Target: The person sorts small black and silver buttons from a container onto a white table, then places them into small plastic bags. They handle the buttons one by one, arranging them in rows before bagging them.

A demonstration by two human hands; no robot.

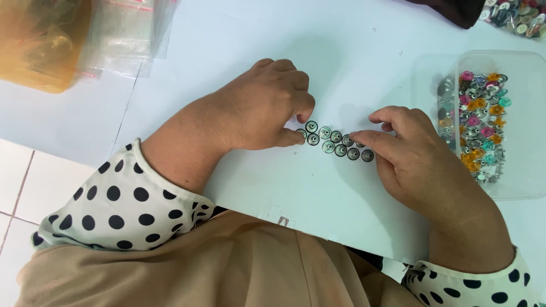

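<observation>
Seen from above: white table (239, 45), smooth and matte, near edge running diagonally from lower left toward lower right, tiled floor (23, 182) beyond it at left. Open room above and below the hands; crowded at right by a clear plastic tray (515, 182), rounded at the corners, and at upper left by clear zip bags (125, 34) beside an amber bag (40, 40).

Centre: nine round metal snap buttons (335, 142), shiny silver rims around dark rings, laid flat in two touching rows, about four above and five below.

Left hand (259, 108), knuckles up, thumb and forefinger pinched loosely at the leftmost buttons of the rows, touching rather than lifting. Right hand (409, 153), fingers curled, forefinger tip pressed on the right end of the rows, nothing clasped.

In the tray: heap of small buttons (478, 122), pink, orange, teal and silver, too many to count. Second heap of mixed buttons (515, 17) at the top right corner. Polka-dot sleeves (119, 204), two, white with black spots.
</observation>
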